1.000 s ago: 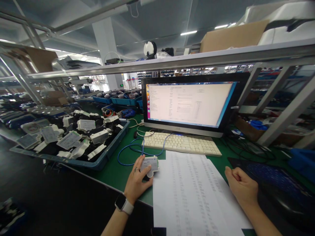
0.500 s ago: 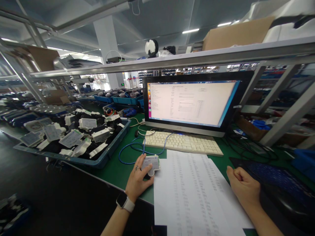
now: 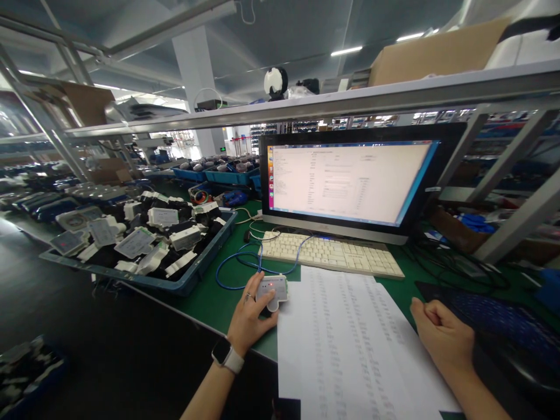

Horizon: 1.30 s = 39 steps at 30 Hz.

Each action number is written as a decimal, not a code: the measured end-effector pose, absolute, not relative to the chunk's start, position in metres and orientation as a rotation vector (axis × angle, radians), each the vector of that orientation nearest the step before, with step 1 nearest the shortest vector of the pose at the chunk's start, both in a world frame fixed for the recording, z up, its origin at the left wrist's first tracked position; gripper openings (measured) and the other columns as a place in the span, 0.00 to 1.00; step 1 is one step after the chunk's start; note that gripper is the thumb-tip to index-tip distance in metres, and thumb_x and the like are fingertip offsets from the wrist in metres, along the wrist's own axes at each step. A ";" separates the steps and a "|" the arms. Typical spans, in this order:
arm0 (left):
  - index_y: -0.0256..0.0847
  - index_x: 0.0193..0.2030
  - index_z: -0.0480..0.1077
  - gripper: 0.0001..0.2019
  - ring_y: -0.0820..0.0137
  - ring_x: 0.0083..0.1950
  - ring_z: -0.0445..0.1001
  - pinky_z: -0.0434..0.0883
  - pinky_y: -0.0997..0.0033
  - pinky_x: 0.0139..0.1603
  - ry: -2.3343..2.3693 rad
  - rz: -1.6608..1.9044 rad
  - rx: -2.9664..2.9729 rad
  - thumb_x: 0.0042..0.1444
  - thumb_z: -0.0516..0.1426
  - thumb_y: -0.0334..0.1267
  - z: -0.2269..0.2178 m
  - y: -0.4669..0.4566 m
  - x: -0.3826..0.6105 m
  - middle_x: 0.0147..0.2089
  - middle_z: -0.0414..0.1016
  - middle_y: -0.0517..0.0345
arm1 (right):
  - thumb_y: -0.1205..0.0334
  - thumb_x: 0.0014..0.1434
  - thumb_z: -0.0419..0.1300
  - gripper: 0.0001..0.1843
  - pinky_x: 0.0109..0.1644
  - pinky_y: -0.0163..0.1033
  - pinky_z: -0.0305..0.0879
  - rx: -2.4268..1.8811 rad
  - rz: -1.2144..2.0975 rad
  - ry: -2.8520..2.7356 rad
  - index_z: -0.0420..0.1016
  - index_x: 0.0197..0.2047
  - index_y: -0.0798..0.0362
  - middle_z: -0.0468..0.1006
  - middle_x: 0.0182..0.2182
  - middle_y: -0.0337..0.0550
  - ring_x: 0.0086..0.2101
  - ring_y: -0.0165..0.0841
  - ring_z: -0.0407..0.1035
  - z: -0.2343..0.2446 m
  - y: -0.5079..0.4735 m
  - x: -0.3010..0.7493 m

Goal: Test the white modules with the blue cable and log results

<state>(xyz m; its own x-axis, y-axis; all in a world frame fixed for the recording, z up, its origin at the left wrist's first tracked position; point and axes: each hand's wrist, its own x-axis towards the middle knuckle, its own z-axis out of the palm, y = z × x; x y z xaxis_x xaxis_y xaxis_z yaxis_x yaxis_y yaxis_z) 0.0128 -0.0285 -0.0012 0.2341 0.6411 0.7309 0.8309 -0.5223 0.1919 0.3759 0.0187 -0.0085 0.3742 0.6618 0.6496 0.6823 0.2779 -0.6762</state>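
Note:
My left hand [image 3: 251, 319] grips a small white electronic module [image 3: 276, 286] on the green bench, just left of the printed sheets. A red light glows on the module's face, and its label is too small to read. A blue cable [image 3: 236, 286] loops behind it; whether it plugs into the module is hidden by my fingers. My right hand [image 3: 444, 338] rests closed at the right edge of the paper sheets [image 3: 341, 338], thumb side up, and I cannot make out anything inside it. A black mouse [image 3: 510, 359] lies beside that hand.
A cream keyboard [image 3: 328, 255] stands below a lit monitor [image 3: 345, 181]. On the left, a blue tray [image 3: 192, 283] is heaped with similar white modules. A shelf [image 3: 306, 104] crosses above, carrying a cardboard box [image 3: 437, 55]. Black cables [image 3: 459, 274] lie right of the keyboard.
A red light now shows on the module in my left hand. The whole view has shifted slightly; both hands keep their pose.

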 end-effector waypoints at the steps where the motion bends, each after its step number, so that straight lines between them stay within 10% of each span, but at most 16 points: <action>1: 0.39 0.46 0.68 0.15 0.52 0.66 0.53 0.65 0.48 0.59 -1.384 -1.164 -2.269 0.50 0.58 0.29 -0.002 -0.028 0.013 0.64 0.54 0.40 | 0.52 0.52 0.55 0.23 0.22 0.35 0.47 -1.409 -0.026 -1.313 0.44 0.18 0.49 0.46 0.16 0.31 0.18 0.24 0.45 -0.009 0.019 0.376; 39: 0.39 0.46 0.68 0.14 0.52 0.66 0.53 0.65 0.47 0.59 -1.353 -1.149 -2.269 0.51 0.58 0.30 -0.001 -0.028 0.012 0.64 0.54 0.39 | 0.52 0.54 0.54 0.23 0.23 0.35 0.47 -1.398 -0.016 -1.307 0.44 0.18 0.49 0.45 0.16 0.30 0.18 0.24 0.45 -0.011 0.021 0.376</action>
<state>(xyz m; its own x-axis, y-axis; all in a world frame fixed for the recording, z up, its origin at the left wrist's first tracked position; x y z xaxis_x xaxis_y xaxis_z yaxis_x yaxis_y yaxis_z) 0.0116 -0.0280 -0.0009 0.2538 0.6241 0.7390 0.8303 -0.5325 0.1646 0.3755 0.0205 -0.0106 0.3768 0.6590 0.6510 0.6743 0.2867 -0.6806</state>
